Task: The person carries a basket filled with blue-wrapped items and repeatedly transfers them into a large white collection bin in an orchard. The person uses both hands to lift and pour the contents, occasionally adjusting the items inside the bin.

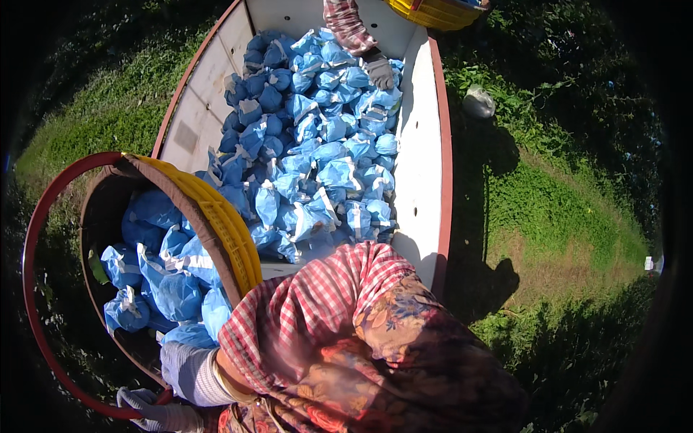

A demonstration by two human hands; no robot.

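Note:
A yellow plastic basket (233, 227) with a brown cloth lining and a red hoop handle (32, 281) is tilted at the left, its mouth showing fruit-like rounded things in blue bags (173, 292). My left hand (149, 410), in a grey-white glove, is closed round the lower end of the handle. My right hand (189, 373), gloved, reaches across my body to the basket's lower rim, against the bags. Its fingers are mostly hidden, so its grip cannot be told. Beside the basket, a white-walled cart bed (419, 162) with red edges holds many similar blue bags (325, 151).
Another person's gloved hand (380, 73), in a plaid sleeve, touches the bags at the far end of the bed. A second yellow basket (433, 13) sits at the top right corner. Grass (563, 216) and leafy plants flank the cart. A pale round object (479, 102) lies at right.

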